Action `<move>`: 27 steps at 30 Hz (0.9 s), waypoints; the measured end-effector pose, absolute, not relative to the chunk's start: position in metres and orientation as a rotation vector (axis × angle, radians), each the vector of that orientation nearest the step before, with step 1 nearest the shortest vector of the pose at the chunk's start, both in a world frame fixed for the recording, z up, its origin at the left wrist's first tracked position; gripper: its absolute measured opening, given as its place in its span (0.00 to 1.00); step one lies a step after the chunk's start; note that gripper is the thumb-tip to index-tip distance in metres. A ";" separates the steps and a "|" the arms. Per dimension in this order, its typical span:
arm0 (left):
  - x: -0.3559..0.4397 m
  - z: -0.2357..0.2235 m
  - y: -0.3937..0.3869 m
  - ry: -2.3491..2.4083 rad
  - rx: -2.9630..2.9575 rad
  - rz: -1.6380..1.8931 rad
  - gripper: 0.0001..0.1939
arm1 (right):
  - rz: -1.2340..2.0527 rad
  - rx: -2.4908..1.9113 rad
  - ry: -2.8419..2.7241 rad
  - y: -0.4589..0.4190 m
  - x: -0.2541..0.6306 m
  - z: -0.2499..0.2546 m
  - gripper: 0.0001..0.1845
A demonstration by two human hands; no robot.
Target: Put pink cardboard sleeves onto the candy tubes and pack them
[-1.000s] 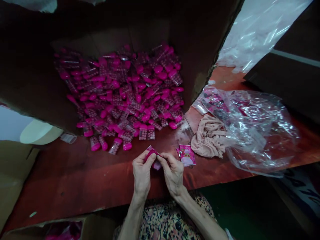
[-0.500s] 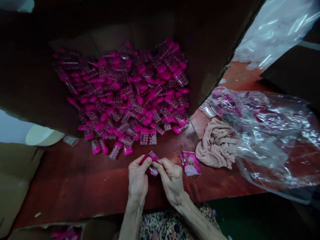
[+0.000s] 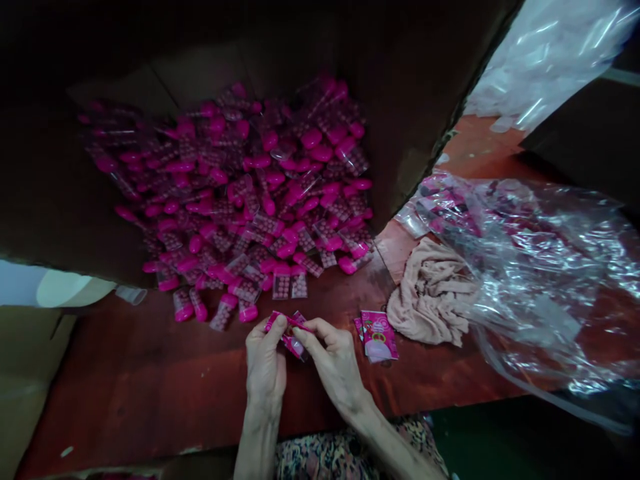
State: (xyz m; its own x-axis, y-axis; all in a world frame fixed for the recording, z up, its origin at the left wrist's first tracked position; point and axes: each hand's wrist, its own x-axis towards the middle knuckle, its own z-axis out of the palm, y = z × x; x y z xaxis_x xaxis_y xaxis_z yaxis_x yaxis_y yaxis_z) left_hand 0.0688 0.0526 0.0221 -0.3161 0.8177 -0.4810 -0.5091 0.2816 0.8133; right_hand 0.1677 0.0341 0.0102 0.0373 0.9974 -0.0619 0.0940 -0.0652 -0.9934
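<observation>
Left hand (image 3: 265, 367) and right hand (image 3: 333, 367) work close together, and the thumb and fingers of each one are pinching the same small pink plastic packet (image 3: 290, 333) from its two sides. This packet is held between the hands, over the red-brown table (image 3: 150, 393) and just below the front edge of the heap. Just right of the right hand lie two flat printed sachets (image 3: 377, 337), one partly over the other. Farther forward there is a big heap of clear packs (image 3: 230, 200) with bright pink ends and rows of small round pieces inside. The heap spreads over dark cardboard (image 3: 150, 47), and its lower packs lie on the table. To the right of the sachets is a crumpled beige cloth (image 3: 430, 297), and beside it a large clear plastic bag (image 3: 530, 280) with pink printed packets inside. More clear plastic (image 3: 545, 60) is in the upper right. Under the arms is the person's patterned clothing (image 3: 340, 453).
</observation>
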 end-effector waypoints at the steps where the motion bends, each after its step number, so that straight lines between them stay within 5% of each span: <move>1: 0.069 0.021 0.052 1.327 0.307 1.381 0.14 | 1.174 -1.342 -1.238 0.034 0.165 0.010 0.15; 10: 0.053 0.021 0.049 1.289 0.179 1.438 0.13 | 0.888 -1.437 -1.460 0.050 0.154 0.011 0.20; 16: 0.036 0.022 0.054 1.257 0.087 1.551 0.09 | 0.636 -1.747 -1.384 0.087 0.143 -0.004 0.11; 27: 0.027 0.039 0.069 1.139 -0.135 1.614 0.07 | 1.061 -1.632 -1.349 0.066 0.169 0.022 0.12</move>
